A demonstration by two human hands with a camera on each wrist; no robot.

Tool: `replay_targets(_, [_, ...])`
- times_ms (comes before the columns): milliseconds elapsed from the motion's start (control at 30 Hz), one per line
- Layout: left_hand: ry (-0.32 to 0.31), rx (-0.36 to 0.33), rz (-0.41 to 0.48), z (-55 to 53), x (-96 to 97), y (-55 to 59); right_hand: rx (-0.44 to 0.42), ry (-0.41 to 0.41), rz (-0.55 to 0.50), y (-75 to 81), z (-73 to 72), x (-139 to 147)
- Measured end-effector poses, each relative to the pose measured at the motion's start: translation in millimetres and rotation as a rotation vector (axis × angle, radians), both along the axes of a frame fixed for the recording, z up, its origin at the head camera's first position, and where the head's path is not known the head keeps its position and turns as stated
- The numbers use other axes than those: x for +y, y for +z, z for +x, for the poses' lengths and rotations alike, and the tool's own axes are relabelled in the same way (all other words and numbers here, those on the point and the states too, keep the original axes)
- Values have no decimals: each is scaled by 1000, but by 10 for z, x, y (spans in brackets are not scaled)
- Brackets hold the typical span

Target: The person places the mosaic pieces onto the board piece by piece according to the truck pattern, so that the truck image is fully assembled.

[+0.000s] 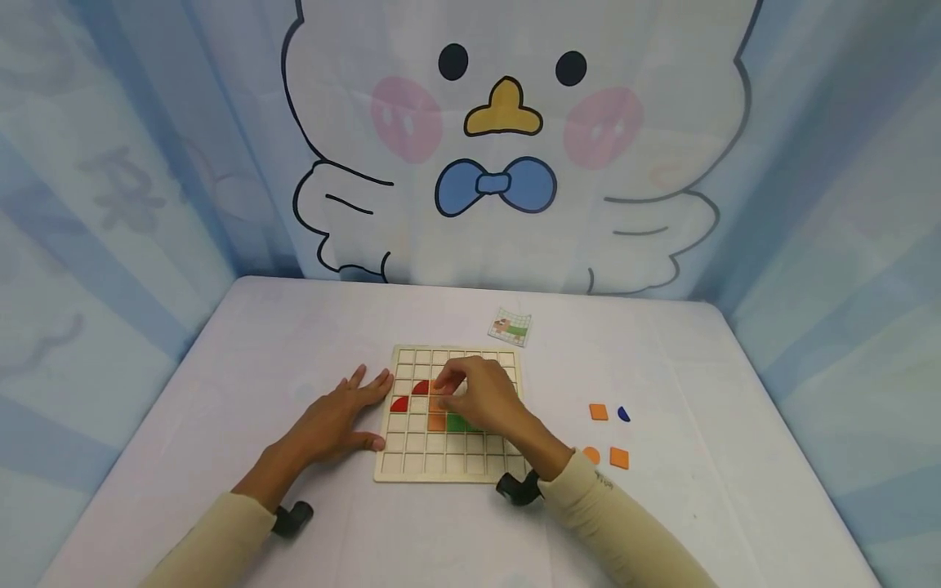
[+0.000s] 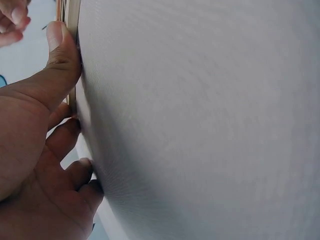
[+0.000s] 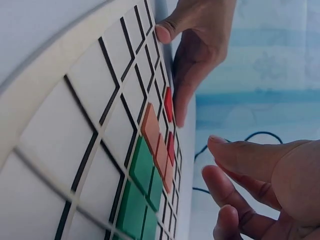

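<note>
A wooden grid board (image 1: 415, 467) lies on the white table. My left hand (image 1: 334, 425) rests at its left edge, fingers spread, thumb and fingertips touching the rim. Above the middle of the board hovers my right hand (image 1: 481, 396), its thumb and fingers bent with a gap between them; the right wrist view shows nothing held there. On the grid are two red quarter-round pieces (image 1: 399, 404), a column of orange square pieces (image 3: 150, 125) and several green square pieces (image 3: 142, 165). The right hand hides part of the green area in the head view.
Right of the board lie two loose orange squares (image 1: 619, 457), an orange round piece (image 1: 591, 455) and a blue piece (image 1: 624, 414). Behind the board is a small picture card (image 1: 510, 327). A printed curtain (image 1: 507, 237) stands beyond the table's back edge.
</note>
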State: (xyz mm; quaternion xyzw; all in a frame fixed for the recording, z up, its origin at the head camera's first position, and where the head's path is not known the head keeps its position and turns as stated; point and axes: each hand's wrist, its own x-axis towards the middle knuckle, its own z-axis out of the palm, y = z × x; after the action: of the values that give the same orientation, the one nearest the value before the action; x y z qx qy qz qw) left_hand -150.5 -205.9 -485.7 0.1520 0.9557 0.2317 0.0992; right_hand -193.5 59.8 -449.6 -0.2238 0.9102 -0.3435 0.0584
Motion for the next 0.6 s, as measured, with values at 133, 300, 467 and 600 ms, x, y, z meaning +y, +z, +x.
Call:
replay_targets(133, [7, -2, 3, -3, 1, -5, -7, -35, -24, 23, 42, 191])
replay_targets(300, [3, 8, 2, -4, 6, -14, -44, -111, -36, 47, 87, 466])
replay_targets(467, [0, 14, -5, -7, 8, -14, -54, -196, -7, 51, 110, 738])
replay_targets(600, [7, 5, -6, -11, 12, -9, -49, -245, 24, 53, 115, 959])
